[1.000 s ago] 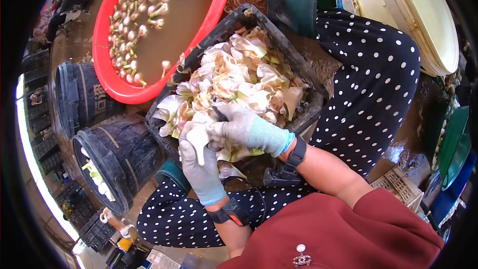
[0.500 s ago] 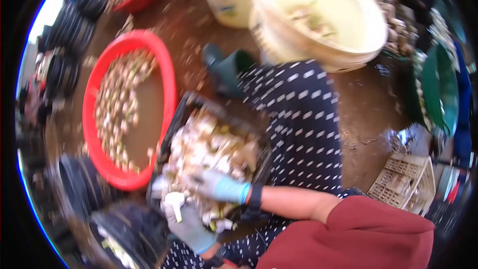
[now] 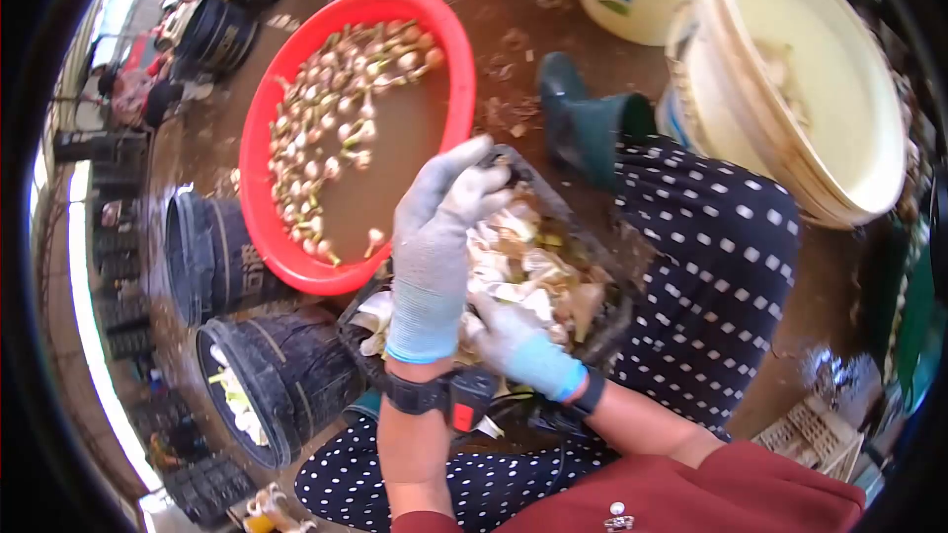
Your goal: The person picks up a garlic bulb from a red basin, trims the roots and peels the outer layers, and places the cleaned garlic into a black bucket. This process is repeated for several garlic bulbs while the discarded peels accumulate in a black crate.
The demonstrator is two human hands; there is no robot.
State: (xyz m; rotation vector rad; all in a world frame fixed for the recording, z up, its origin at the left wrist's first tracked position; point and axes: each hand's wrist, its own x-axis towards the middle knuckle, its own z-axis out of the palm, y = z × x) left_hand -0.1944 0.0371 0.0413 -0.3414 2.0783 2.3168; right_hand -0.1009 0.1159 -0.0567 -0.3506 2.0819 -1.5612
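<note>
My left hand (image 3: 434, 227), in a grey glove with a light blue cuff, is raised over the far-left side of a dark crate (image 3: 622, 321). Its fingers are bent and a little apart, and no bulb shows in them. Lower down, my right hand (image 3: 518, 341), gloved alike, rests on the garlic skins (image 3: 523, 271) heaped in the crate. Its fingers point left and sit slightly apart, their tips close to the left wrist. Beyond the left hand stands a red basin (image 3: 464, 89) of murky water with many garlic bulbs (image 3: 321, 128) floating in it.
Black buckets (image 3: 296, 370) stand to the left, one with pale pieces inside. A large cream tub (image 3: 731, 89) is at the upper right, near my boot (image 3: 583, 128). A plastic crate (image 3: 810, 439) lies at the lower right. The brown floor (image 3: 513, 0) looks wet.
My left hand has risen from the crate's near side toward the basin; the white bulb it held is no longer visible. My right hand stays over the skins. The view has shifted.
</note>
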